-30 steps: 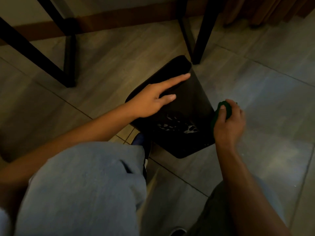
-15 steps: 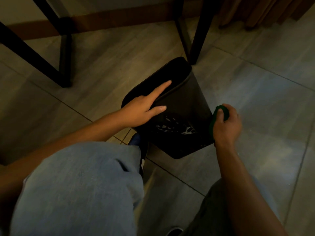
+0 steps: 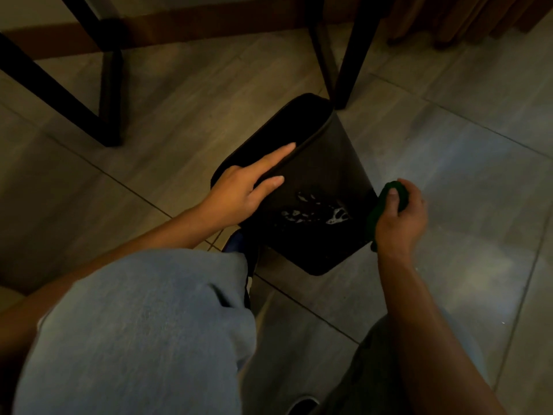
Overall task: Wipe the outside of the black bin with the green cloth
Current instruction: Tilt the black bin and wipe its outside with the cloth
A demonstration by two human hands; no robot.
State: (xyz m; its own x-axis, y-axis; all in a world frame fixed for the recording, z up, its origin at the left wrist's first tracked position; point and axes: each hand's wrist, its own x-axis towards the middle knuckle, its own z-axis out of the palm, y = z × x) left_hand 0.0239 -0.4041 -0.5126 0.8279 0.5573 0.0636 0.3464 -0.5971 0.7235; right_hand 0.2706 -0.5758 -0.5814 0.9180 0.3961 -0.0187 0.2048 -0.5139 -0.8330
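Tiled floor, dim light. Landmark for all positions: the black bin.

Knee in light blue trousers fills the lower left, nearer the camera than the bin. Dark table legs stand beyond the bin; one foot lands just beside the bin's far rim corner.

The bin is tilted, mouth facing up and away from the camera, base edge on the floor toward the person. A pale printed pattern shows on the near side wall, low down.

Left forearm enters from the lower left and crosses above the knee to the bin's left rim. Left hand lies flat on the rim: fingers extended and spread, index finger along the mouth's near edge, thumb pointing across the side wall. Palm rests on the bin, not wrapped around it.

Right forearm rises from the lower right. Right hand sits at the bin's right edge, back of hand up, fingers curled tight around the bunched green cloth. The cloth presses against the bin's right side wall, near its lower corner; thumb lies over the top of the wad.

A dark shoe shows just below the bin's left side.
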